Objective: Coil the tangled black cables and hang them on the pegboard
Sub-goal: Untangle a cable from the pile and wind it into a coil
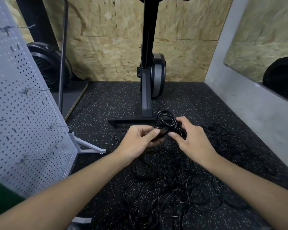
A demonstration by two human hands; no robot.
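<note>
A small coil of black cable (165, 119) is held up between both hands above the floor. My right hand (192, 140) grips the coil's right side, thumb pressed on the bundled strands. My left hand (138, 141) pinches a cable end at the coil's lower left. Below them a large tangle of thin black cables (173, 183) sprawls over the speckled black floor. The grey pegboard (20, 117) stands at the left on a white foot, with several bare wire hooks (56, 126) sticking out.
An exercise machine's black upright and T-shaped base (146, 105) stand just behind the coil. A black fan (47, 63) sits behind the pegboard. A grey ledge (249, 103) runs along the right. Chipboard walls close the back.
</note>
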